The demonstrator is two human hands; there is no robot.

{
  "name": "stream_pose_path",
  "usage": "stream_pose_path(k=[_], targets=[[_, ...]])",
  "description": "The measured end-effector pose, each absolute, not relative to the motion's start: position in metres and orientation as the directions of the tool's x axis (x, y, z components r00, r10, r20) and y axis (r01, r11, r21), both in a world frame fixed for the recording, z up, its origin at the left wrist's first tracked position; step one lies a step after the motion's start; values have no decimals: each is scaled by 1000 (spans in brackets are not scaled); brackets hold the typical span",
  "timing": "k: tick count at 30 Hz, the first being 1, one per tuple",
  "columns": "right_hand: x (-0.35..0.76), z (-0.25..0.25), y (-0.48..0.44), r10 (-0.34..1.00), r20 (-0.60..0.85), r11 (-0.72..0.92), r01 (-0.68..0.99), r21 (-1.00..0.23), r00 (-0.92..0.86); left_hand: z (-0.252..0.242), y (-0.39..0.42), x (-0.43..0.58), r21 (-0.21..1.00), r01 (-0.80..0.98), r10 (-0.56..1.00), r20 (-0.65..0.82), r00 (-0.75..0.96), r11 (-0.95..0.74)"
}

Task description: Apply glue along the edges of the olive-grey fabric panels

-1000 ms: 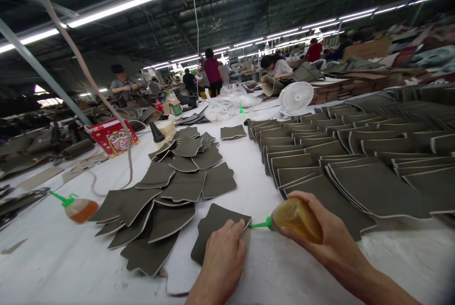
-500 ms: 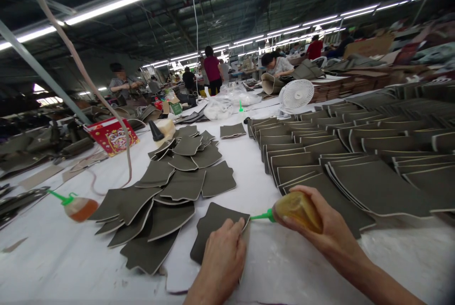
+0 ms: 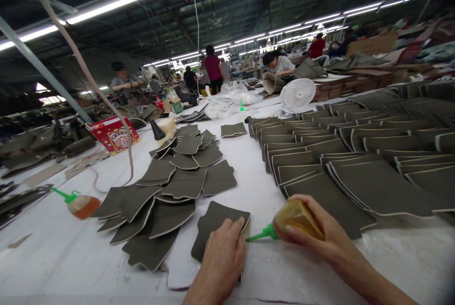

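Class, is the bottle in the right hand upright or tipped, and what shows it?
Tipped: the bottle lies sideways in the right hand, its green nozzle pointing slightly down toward the dark piece under the left hand.

At the near centre of the worktable (image 3: 88,257), a single panel (image 3: 213,224) lies beneath the left hand (image 3: 223,248). To its right, the right hand (image 3: 330,234) holds a squeeze bottle (image 3: 296,222), nozzle (image 3: 263,234) directed left, tip at the panel's right edge. A heap of overlapping panels (image 3: 185,184) lies behind and left of the single panel. A second bottle (image 3: 83,205) lies left of the heap. Rows of panels (image 3: 373,182) occupy the right side. A small stack (image 3: 233,130) sits farther back, between heap and rows. A fan (image 3: 297,94) stands behind the rows; plastic bags (image 3: 223,103) lie left of the fan.
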State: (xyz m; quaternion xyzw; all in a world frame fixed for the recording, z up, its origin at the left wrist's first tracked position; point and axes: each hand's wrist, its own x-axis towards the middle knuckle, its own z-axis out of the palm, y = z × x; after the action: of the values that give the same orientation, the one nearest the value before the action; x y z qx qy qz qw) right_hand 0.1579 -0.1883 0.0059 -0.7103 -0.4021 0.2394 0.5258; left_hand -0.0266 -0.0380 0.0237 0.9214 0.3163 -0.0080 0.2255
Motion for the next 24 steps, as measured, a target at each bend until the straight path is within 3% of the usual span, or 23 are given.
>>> stream_pose_path(k=[3, 7, 12, 16, 21, 24], targets=[[154, 5, -191, 848, 36, -134, 279, -951, 529, 22, -38, -28, 418, 574, 574, -142, 807, -704], [152, 6, -190, 792, 79, -136, 300, -944, 606, 21, -38, -29, 428, 574, 577, -138, 805, -698], [144, 5, -193, 874, 18, -113, 239, -964, 486, 22, -38, -28, 433, 570, 577, -129, 806, -699], [140, 4, -196, 826, 42, -131, 263, -956, 563, 23, -39, -29, 434, 572, 581, -128, 804, -696], [137, 4, -198, 877, 0, -110, 201, -973, 480, 24, -40, -31, 446, 573, 580, -137, 803, -688], [136, 3, -199, 837, 32, -122, 244, -962, 546, 23, -40, -31, 457, 567, 583, -121, 803, -686]])
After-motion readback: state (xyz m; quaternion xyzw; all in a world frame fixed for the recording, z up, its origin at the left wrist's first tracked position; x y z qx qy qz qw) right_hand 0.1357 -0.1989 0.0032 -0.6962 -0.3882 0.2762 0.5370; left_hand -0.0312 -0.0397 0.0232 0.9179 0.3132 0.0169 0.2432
